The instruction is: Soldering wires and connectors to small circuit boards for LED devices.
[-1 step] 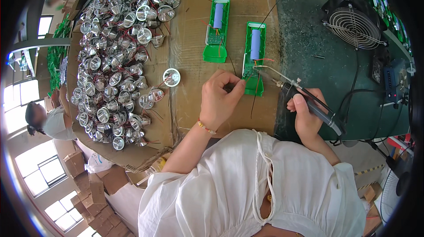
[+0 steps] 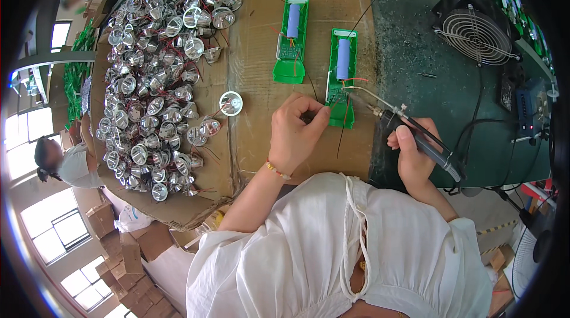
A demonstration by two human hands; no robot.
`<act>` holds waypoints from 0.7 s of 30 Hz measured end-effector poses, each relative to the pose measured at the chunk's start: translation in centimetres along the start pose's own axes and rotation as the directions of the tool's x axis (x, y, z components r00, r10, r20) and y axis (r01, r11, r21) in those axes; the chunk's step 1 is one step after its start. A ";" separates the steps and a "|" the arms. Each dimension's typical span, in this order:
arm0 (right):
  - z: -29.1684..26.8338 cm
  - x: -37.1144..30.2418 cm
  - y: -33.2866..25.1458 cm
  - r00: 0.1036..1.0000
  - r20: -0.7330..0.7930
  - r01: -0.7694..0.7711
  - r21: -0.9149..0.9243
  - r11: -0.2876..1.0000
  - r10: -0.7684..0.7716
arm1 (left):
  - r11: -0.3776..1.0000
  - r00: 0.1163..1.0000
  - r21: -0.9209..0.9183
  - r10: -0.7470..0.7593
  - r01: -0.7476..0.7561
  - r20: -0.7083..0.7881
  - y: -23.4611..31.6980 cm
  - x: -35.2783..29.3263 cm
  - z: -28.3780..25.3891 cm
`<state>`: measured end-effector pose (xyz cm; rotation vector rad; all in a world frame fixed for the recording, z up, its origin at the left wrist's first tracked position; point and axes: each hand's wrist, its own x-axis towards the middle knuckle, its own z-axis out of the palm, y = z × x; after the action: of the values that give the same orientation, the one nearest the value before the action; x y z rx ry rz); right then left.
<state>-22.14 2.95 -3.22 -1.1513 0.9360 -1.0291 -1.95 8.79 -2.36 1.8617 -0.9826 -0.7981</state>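
Place: electronics assembly workshop | soldering iron (image 2: pixel 436 155) | green circuit housings (image 2: pixel 289 73) | heaped lamp reflectors (image 2: pixel 155 105) | stacked cartons (image 2: pixel 132 257)

At the centre of the frame, my left hand (image 2: pixel 298 128) is pinched just beside a green casing (image 2: pixel 349 117). My right hand (image 2: pixel 414 146), right of centre, grips a soldering iron (image 2: pixel 428 148), its front end near the casing's circuit board (image 2: pixel 336 97). Silvery reflectors (image 2: pixel 149 95) crowd the cardboard (image 2: pixel 258 155) at left; a black fan (image 2: pixel 475 33) stands upper right on the counter (image 2: pixel 433 98).
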 end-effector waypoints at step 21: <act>-5.8 2.8 0.0 0.972 -0.192 0.108 -0.134 0.985 -0.133 | 0.936 0.989 0.348 -0.005 -0.048 0.149 3.7 3.1 1.2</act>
<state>-26.93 -1.28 -4.36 -1.2351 1.1116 -1.2168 -2.55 4.44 -0.01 2.1108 -1.3073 -0.7957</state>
